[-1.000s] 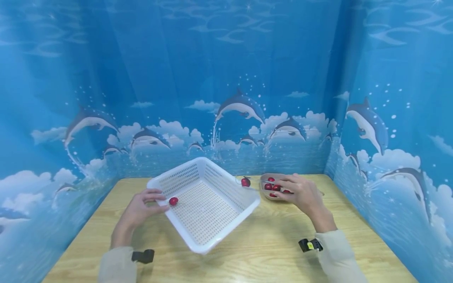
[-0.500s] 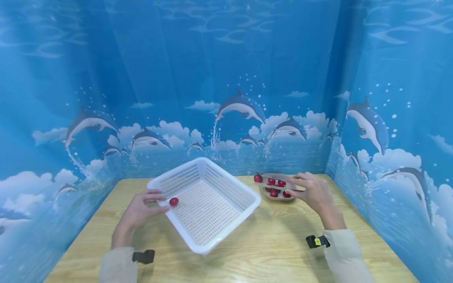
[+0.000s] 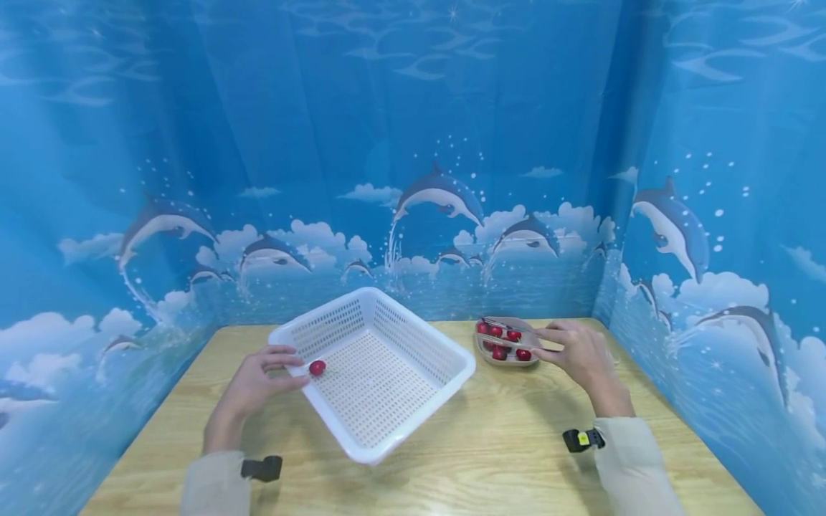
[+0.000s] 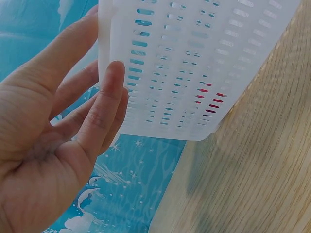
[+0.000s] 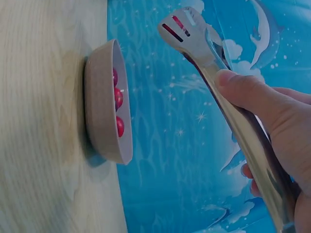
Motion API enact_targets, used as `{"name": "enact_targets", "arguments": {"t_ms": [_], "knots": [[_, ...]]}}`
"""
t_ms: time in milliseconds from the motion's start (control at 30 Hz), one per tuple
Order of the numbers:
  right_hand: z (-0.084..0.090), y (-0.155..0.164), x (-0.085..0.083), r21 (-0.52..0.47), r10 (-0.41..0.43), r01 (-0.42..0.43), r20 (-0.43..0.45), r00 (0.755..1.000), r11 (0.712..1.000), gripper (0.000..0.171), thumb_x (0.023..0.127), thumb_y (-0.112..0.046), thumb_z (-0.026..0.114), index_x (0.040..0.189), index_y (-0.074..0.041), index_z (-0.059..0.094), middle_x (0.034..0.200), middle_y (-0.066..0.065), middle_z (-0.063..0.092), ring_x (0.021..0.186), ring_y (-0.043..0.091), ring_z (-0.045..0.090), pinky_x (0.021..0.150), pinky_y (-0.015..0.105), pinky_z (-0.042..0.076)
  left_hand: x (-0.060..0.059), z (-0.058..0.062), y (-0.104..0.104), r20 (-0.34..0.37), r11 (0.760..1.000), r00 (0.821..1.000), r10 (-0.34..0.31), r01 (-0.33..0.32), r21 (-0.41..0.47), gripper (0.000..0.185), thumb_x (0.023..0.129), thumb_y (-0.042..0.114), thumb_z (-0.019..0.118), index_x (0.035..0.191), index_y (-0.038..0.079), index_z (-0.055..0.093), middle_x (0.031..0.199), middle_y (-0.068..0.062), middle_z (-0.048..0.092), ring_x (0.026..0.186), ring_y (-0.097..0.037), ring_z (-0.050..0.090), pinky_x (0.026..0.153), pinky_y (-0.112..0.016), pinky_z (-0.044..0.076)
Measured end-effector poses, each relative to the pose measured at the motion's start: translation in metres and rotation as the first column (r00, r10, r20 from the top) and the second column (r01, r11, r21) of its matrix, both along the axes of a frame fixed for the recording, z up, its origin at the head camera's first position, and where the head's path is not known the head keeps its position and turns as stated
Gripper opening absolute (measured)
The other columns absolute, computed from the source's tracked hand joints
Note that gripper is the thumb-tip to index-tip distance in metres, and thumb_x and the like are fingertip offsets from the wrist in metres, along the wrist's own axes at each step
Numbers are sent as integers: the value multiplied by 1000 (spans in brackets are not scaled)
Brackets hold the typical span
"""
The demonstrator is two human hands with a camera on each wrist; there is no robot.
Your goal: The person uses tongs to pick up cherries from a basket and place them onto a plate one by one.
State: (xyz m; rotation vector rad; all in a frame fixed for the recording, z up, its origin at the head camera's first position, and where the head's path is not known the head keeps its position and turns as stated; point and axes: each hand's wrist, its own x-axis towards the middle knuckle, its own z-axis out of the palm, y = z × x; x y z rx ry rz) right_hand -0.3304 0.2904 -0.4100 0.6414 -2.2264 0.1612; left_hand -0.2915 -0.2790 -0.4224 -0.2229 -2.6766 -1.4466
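Meanwhile, the right hand [image 3: 581,355] is gripping metal tongs [image 3: 510,328] over the beige bowl [image 3: 510,356] of red fruits at the far right of the table [image 3: 490,437]. With fingers straight, the left hand [image 3: 258,380] is touching the white basket's [image 3: 374,369] near-left wall, one red fruit [image 3: 317,368] lying inside.

Tongs [image 5: 228,102] handle end cut off by the right wrist view's lower edge.
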Motion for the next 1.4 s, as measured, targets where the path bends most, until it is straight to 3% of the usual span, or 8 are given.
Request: {"name": "enact_targets", "arguments": {"t_ms": [367, 833, 1100, 1400], "knots": [[-6, 18, 1, 12, -97, 97, 127, 987, 995, 35, 70, -32, 93, 101, -17, 83, 85, 3, 76, 62, 19, 66, 41, 24, 41, -2, 1, -1, 8, 1000, 1000, 3, -3, -1, 54, 85, 28, 86, 126, -3, 69, 152, -23, 50, 132, -46, 58, 107, -54, 54], [-8, 28, 2, 63, -224, 217, 397, 890, 974, 36, 82, -36, 85, 113, -18, 81, 108, 9, 78, 77, 28, 71, 43, 30, 43, -1, 1, -1, 18, 1000, 1000, -1, 0, 11, 55, 85, 27, 86, 127, -4, 68, 151, -24, 50, 131, -47, 57, 106, -54, 55], [-11, 32, 1, 67, -244, 242, 467, 850, 968, 39, 84, -39, 84, 116, -17, 80, 112, 11, 77, 79, 29, 70, 44, 30, 42, 0, 1, -1, 24, 1000, 1000, -2, 2, 12, 56, 85, 28, 86, 127, -4, 68, 151, -23, 50, 132, -47, 57, 107, -55, 55], [-12, 35, 0, 54, -244, 249, 483, 841, 967, 40, 84, -38, 84, 116, -15, 79, 110, 11, 77, 76, 28, 68, 47, 34, 45, -1, 1, -1, 15, 1000, 1000, 4, -4, 6, 52, 85, 28, 86, 125, -2, 70, 149, -22, 52, 130, -46, 59, 104, -50, 58]]}}
